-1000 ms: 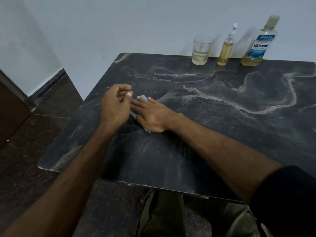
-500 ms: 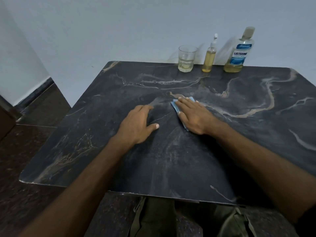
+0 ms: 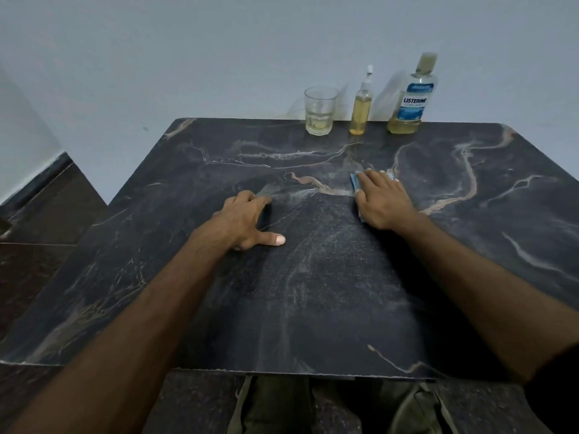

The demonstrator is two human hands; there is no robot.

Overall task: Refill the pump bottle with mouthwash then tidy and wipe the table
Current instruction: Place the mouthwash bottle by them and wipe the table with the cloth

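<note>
Right hand (image 3: 386, 200): flat grip, pressing blue cloth (image 3: 355, 180) on desk (image 3: 313, 292) centre.
Left hand (image 3: 243, 220): spread, resting.
Pump bottle (image 3: 361, 111): 12 o'clock edge.
Risk: wide swipe could topple it.

Home room, likely. Dark marble-look table (image 3: 219, 170) against plain pale wall (image 3: 219, 51); drinking glass (image 3: 320, 111), mouthwash bottle (image 3: 410, 95), small pump bottle (image 3: 360, 104); dark tiled floor (image 3: 37, 239).

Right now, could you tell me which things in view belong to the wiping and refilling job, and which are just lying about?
Job: blue cloth under right hand; table; pump bottle; mouthwash bottle.
Lying about: glass; left hand merely rests on the table.
</note>
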